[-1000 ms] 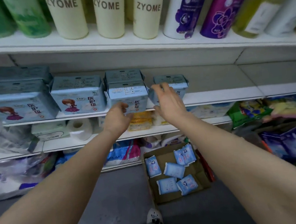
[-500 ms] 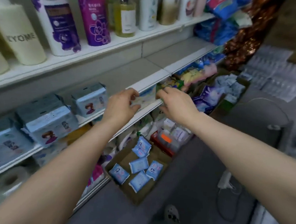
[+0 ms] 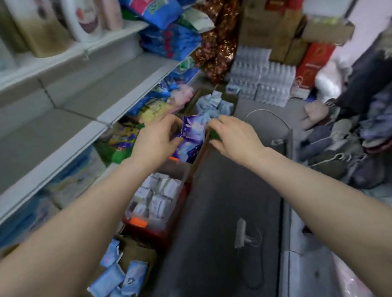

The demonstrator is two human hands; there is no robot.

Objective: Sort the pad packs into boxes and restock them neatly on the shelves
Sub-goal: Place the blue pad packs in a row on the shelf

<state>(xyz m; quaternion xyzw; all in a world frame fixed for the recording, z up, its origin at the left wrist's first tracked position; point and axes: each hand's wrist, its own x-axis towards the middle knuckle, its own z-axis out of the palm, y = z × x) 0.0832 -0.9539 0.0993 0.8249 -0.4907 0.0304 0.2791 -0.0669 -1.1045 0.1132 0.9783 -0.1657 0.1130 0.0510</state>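
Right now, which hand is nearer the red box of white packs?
Left. The left hand hovers just beyond the red box; the right hand is farther off, over the floor side.

My left hand (image 3: 157, 138) covers the near edge of the purple pack (image 3: 193, 134), and my right hand (image 3: 232, 136) hides something green; I cannot tell whether either grips. Motion blur smears the pack's print. Bottles (image 3: 39, 22) at upper left are cut off.

text: none legible | packs, bottles, boxes (all print too blurred)
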